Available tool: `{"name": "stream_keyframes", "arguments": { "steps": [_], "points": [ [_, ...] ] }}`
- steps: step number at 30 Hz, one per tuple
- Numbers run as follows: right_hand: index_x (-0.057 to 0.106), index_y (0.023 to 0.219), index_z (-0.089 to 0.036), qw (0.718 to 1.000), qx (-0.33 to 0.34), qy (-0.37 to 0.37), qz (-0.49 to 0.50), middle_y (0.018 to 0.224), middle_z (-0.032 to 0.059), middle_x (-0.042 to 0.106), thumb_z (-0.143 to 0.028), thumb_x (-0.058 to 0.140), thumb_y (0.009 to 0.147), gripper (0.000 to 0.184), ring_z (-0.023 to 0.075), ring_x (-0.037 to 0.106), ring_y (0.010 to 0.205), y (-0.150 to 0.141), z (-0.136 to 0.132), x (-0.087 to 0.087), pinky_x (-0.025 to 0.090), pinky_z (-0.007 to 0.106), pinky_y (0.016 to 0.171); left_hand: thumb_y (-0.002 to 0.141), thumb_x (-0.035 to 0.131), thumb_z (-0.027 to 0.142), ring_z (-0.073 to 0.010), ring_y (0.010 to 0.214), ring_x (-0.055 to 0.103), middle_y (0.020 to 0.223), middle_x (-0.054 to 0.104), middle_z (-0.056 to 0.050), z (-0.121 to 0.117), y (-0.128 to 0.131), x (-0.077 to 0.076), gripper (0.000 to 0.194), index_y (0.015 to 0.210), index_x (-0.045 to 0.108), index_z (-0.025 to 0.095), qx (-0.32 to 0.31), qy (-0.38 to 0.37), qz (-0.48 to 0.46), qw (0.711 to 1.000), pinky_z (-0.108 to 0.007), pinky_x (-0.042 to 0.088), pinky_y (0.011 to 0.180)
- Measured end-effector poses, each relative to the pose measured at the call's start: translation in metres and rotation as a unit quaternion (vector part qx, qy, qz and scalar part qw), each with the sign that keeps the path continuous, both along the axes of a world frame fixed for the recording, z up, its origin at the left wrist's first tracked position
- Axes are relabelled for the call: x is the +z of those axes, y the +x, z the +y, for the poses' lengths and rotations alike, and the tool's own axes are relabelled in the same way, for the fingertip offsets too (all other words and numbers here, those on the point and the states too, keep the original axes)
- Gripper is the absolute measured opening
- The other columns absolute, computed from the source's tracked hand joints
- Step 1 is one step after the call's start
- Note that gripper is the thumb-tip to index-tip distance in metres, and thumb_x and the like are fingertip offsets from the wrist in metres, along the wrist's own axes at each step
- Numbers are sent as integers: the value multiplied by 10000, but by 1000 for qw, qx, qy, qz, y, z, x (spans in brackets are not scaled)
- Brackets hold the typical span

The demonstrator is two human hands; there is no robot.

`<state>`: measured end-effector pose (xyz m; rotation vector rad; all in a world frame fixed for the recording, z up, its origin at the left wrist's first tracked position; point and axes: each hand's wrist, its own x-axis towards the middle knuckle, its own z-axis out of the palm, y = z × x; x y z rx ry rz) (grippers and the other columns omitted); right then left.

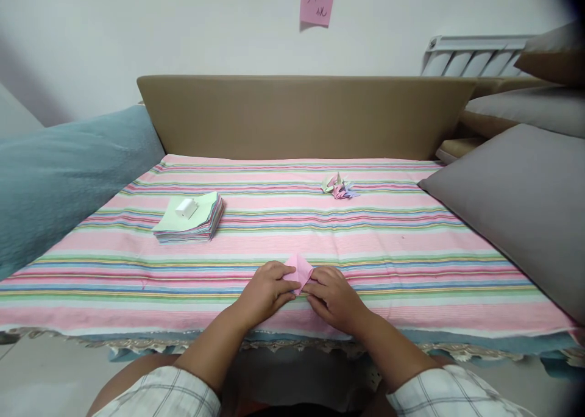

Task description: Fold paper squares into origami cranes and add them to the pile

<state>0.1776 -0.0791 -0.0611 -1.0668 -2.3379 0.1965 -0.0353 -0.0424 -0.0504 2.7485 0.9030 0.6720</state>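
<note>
A small folded piece of pink paper [298, 267] lies on the striped cloth, close to the front edge, with its point facing away from me. My left hand [269, 289] is on its left side, fingers laid over the paper and closed on it. At the right corner, the fingers of my right hand [333, 296] grip the paper's edge. The fingertips of both hands nearly meet over the lower part of the paper. My thumbs are partly hidden.
To the left is a stack of coloured paper [187, 225] with a white charger plug [186, 208] on top. Several small folded paper pieces [339, 188] sit farther back. A blue cushion [77, 179] stands left, grey pillows [512, 203] right, and a brown backrest [301, 118] behind.
</note>
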Motion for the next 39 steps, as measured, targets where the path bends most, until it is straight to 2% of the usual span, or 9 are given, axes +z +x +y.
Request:
{"name": "stream_keyframes", "arguments": {
  "steps": [3, 14, 17, 20, 22, 26, 28, 35, 39],
  "points": [
    [624, 976, -220, 1000, 17, -11, 9, 923, 58, 569, -179, 476, 839, 206, 195, 481, 904, 1, 0, 1, 388, 366, 825, 835, 548, 319, -216, 1008, 519, 1127, 613, -52, -3, 0, 0, 211, 1003, 676, 314, 3, 19, 7, 1000, -396, 437, 852],
    [634, 1017, -248, 1000, -2, -17, 4, 947, 70, 553, -215, 483, 837, 238, 209, 490, 902, 5, 0, 1, 405, 375, 801, 847, 525, 309, -215, 1034, 522, 1143, 605, -40, -6, 1, 0, 218, 1001, 674, 348, -1, 28, 24, 999, -396, 428, 866],
    [625, 952, -224, 999, 6, -38, 32, 916, 57, 583, -190, 465, 834, 202, 193, 515, 883, 8, 1, 3, 417, 356, 803, 847, 524, 298, -212, 1037, 522, 1147, 602, -41, -7, 0, 2, 215, 992, 677, 340, -2, 23, 25, 999, -390, 427, 871],
    [591, 878, -195, 992, -75, -42, 93, 844, 56, 598, -179, 434, 834, 163, 188, 534, 828, 12, 4, 5, 442, 338, 759, 852, 512, 295, -218, 1051, 513, 1165, 595, -38, -9, 0, 4, 220, 991, 678, 336, 2, 19, 31, 999, -396, 424, 877],
    [579, 919, -185, 986, -118, -20, 114, 876, 74, 604, -194, 427, 837, 172, 205, 537, 864, 14, 7, 5, 452, 356, 769, 854, 506, 292, -221, 1054, 510, 1172, 592, -39, -9, 0, 5, 224, 992, 678, 332, 4, 19, 34, 999, -400, 423, 879],
    [516, 1173, -171, 997, -47, 30, 44, 1204, 111, 548, -186, 421, 841, 346, 237, 454, 1125, 10, 10, 1, 387, 449, 949, 862, 492, 296, -223, 1052, 509, 1173, 590, -44, -10, 1, 6, 227, 982, 683, 321, 7, 23, 38, 999, -409, 421, 883],
    [483, 1236, -166, 999, -19, 33, 0, 1293, 108, 499, -173, 423, 834, 406, 239, 408, 1188, 7, 10, -2, 360, 468, 986, 862, 490, 289, -224, 1057, 506, 1189, 582, -44, -11, 1, 7, 226, 975, 685, 310, 6, 26, 38, 999, -410, 421, 885],
    [532, 1212, -185, 998, -49, 1, -24, 1271, 85, 531, -187, 454, 837, 383, 229, 442, 1153, 4, 10, -8, 361, 445, 986, 850, 484, 240, -251, 1176, 441, 1207, 591, -7, -14, 2, 9, 229, 969, 669, 302, 5, 24, 55, 998, -430, 372, 928],
    [557, 1176, -200, 999, -51, -6, -17, 1236, 86, 548, -196, 464, 836, 352, 222, 458, 1126, 4, 11, -8, 363, 433, 972, 852, 474, 237, -235, 1142, 474, 1168, 616, -9, -15, 2, 11, 237, 988, 654, 311, 7, 10, 68, 998, -441, 325, 942]
  ]
}}
